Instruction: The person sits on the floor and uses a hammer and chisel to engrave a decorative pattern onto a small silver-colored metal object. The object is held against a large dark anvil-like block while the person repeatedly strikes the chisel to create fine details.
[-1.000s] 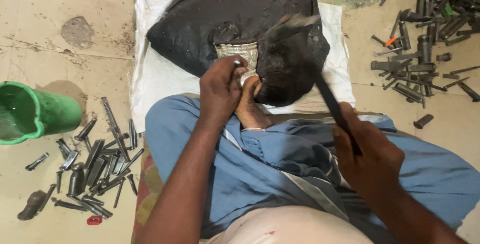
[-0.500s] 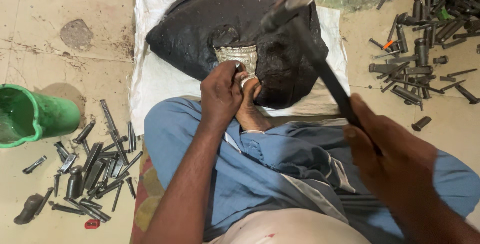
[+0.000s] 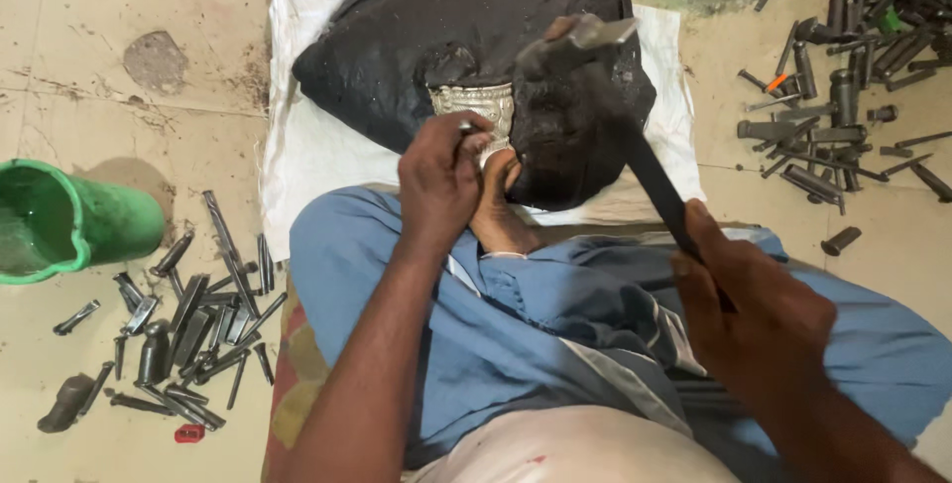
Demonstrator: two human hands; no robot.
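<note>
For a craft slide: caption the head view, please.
Right hand raises a hammer while left hand steadies a punch on silver metalwork set in a black block.

Single head-worn camera, looking steeply down, close over own lap and hands; frame spans tiled floor (image 3: 89,7) ahead and both sides. No second view.
</note>
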